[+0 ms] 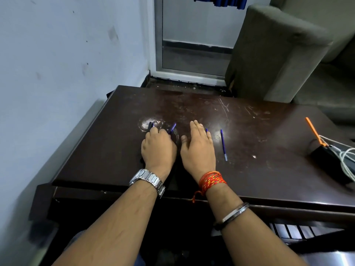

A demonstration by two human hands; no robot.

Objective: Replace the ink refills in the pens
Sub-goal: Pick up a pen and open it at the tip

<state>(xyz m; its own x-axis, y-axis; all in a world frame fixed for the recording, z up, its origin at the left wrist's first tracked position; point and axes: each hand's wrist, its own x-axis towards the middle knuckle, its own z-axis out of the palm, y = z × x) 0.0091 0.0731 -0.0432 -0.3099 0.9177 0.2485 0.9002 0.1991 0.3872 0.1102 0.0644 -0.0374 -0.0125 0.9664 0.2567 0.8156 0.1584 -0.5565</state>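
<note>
My left hand [158, 145] rests on the dark table [249, 169], fingers curled over blue pens; one pen end [151, 124] pokes out past the knuckles and a second pen end [172, 127] sticks out to the right. Beside it, my right hand [198, 144] lies flat with fingers together, palm down, on the table. A blue tip [206, 129] shows at its right edge, the rest hidden under the fingers. A thin blue ink refill [223, 144] lies loose on the table, a little to the right of my right hand.
A black box [326, 160] with white cables and an orange tool [315, 131] sits at the table's right edge. A grey wall runs along the left. A grey sofa arm [274, 50] stands beyond the far edge.
</note>
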